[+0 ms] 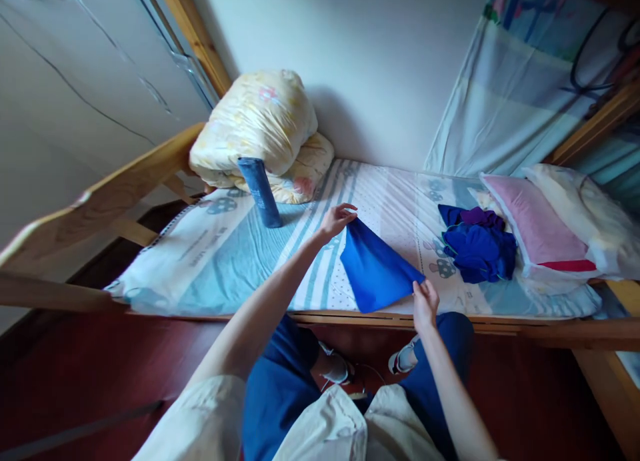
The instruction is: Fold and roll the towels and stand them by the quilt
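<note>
Mid-fold: left hand (pixel 336 220) and right hand (pixel 424 300) each pinch a corner of the blue cloth (pixel 375 268) on the bed (pixel 225 254); next, align edges

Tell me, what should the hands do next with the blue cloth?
Probably fold it over once more: the left hand pinches the far corner of the blue cloth, the right hand holds the near corner, and it lies flat on the bed.

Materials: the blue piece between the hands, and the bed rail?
Blue cloth: looks like thin matte woven fabric; it lies flat with crisp folded edges, pinched by left hand and right hand. Bed rail: apparently light varnished wood, grain faintly visible.
</note>
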`<state>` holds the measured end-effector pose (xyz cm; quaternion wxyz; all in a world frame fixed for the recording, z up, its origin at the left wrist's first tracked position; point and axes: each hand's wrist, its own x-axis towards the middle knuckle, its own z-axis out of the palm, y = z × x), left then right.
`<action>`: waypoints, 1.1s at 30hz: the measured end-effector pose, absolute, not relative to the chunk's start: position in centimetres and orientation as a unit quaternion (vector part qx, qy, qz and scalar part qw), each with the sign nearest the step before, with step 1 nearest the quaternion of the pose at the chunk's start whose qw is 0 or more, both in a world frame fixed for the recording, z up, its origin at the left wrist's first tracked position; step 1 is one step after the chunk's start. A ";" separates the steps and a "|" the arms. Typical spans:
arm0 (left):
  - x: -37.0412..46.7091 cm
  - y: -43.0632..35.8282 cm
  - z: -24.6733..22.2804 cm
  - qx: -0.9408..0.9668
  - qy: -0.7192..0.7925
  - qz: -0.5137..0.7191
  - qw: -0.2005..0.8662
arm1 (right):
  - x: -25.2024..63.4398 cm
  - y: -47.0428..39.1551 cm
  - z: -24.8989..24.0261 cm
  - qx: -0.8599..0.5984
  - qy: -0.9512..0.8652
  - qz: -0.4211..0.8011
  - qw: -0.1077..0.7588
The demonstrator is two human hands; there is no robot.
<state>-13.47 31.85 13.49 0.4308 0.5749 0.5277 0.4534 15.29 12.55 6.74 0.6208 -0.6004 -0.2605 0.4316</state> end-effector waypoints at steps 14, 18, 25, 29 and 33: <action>-15.6 25.2 21.1 0.511 0.487 0.577 0.411 | 20.2 18.0 18.8 -0.525 -0.402 0.418 0.623; -16.3 22.2 21.5 0.506 0.522 0.562 0.396 | 20.5 16.4 19.6 -0.534 -0.417 0.423 0.602; -18.3 14.6 20.8 0.486 0.572 0.520 0.408 | 21.7 11.8 20.7 -0.565 -0.439 0.459 0.528; -19.6 11.9 19.6 0.477 0.600 0.470 0.438 | 22.3 10.2 20.9 -0.579 -0.446 0.485 0.481; -20.2 12.2 17.9 0.486 0.595 0.434 0.470 | 22.4 11.6 20.6 -0.584 -0.465 0.494 0.446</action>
